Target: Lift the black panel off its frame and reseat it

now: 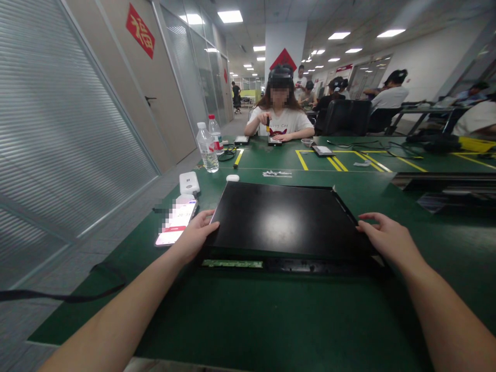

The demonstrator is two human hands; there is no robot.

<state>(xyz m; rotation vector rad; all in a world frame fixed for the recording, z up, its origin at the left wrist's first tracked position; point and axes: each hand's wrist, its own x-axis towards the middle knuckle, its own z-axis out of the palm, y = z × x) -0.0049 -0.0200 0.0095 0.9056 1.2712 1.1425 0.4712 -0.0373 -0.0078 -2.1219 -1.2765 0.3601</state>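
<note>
At the frame's centre, I see a black panel (pixel 256 217), long axis running left to right, its short edges pinched by the left hand (pixel 198 232) and right hand (pixel 389 236) equally near.

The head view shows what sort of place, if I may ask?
Likely an open-plan office or workshop: ceiling light panels, a green table with yellow lines, and several people seated farther back.
</note>
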